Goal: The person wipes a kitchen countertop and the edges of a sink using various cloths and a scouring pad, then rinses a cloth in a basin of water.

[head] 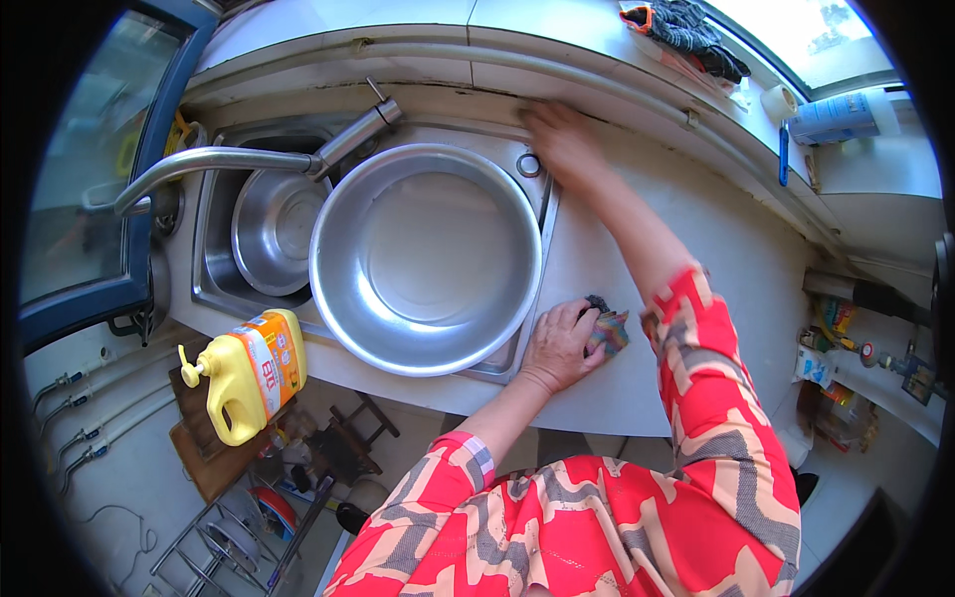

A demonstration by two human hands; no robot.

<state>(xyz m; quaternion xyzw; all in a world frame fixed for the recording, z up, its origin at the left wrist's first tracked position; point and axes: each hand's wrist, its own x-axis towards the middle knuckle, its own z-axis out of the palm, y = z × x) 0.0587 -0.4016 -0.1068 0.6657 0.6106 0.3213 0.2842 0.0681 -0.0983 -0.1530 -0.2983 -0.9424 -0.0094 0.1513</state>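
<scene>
My left hand (556,345) presses a bunched multicoloured cloth (612,332) onto the white countertop (642,388), at the front right of the sink. A dark mesh-like piece shows at the cloth's top. My right hand (563,142) reaches to the back right corner of the steel sink (515,153), close to the backsplash. It is blurred by motion, so whether its fingers hold anything is unclear. Between the arms and the faucet (358,134), a large metal basin (425,351) rests over the sink, with what looks like cloudy water at its bottom.
A smaller metal basin (272,231) sits in the left bowl. On the front edge stands a yellow pump bottle (261,373). An open window sash (112,172) juts in at left. A pipe (582,74) runs along the back wall. Dark gloves (694,37) lie on the sill.
</scene>
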